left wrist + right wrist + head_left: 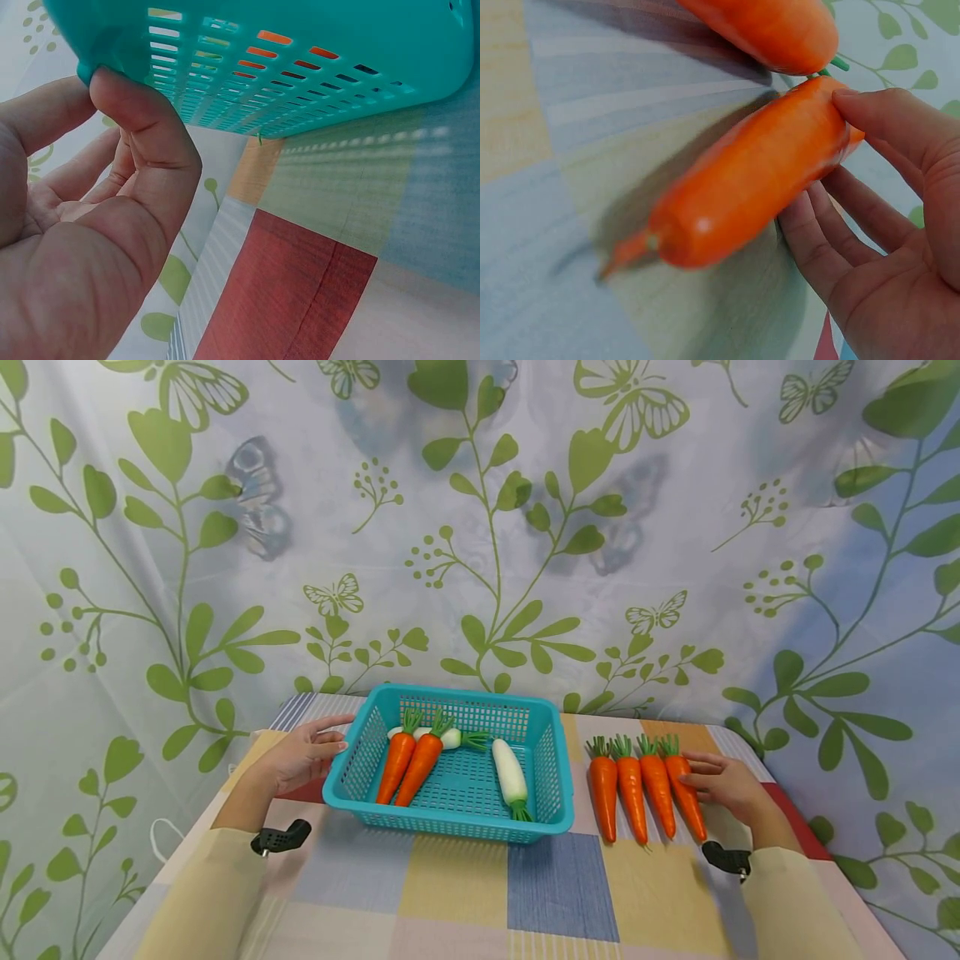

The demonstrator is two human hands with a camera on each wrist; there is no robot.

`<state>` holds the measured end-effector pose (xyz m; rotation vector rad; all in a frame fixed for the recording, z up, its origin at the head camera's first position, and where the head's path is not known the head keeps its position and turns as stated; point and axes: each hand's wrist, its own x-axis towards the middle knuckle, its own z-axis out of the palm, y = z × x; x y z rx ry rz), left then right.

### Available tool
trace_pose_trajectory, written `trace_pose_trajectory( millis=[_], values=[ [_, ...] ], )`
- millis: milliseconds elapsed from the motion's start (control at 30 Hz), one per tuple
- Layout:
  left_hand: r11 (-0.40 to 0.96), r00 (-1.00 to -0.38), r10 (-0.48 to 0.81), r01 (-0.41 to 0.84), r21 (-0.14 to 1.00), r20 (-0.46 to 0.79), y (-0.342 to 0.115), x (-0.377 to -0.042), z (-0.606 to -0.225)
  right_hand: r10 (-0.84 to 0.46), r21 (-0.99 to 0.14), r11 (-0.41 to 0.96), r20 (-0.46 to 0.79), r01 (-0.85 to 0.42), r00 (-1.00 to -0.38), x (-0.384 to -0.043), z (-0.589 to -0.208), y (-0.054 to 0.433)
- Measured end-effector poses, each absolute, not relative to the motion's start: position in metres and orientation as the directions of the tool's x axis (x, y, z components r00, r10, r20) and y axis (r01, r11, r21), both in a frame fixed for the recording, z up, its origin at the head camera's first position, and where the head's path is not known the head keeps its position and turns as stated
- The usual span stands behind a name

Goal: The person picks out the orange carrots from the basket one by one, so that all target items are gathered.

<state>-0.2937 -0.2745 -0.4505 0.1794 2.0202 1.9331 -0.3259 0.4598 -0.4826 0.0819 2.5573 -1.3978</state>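
A turquoise plastic basket [450, 824] stands on the table in the head view. Inside it lie two orange carrots [420, 768], side by side, and two white radishes, one [510, 771] on the right and one [451, 739] partly hidden behind the carrots. My left hand [300, 758] pinches the basket's left rim between thumb and finger, close up in the left wrist view. Right of the basket, several carrots [632, 785] lie in a row with green tops away from me. My right hand [722, 783] holds the rightmost carrot [742, 180] between thumb and fingers near its top.
A patchwork-patterned cloth [465, 889] covers the table. Behind it hangs a curtain [525, 527] with green leaves and butterflies. A white cord [156, 839] curves beside the table's left edge. In the right wrist view, a neighbouring carrot [772, 30] lies beside the held one.
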Motion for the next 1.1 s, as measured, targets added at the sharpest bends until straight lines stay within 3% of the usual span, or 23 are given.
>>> trace_pose_trajectory(
  millis=[1100],
  values=[
    [0.065,-0.935,0.322,-0.137,0.988,-0.15,-0.2748,-0.2932,-0.4511,-0.064,-0.816,0.56,-0.212,0.141,-0.975,-0.3193,-0.4821,0.4558]
  ],
)
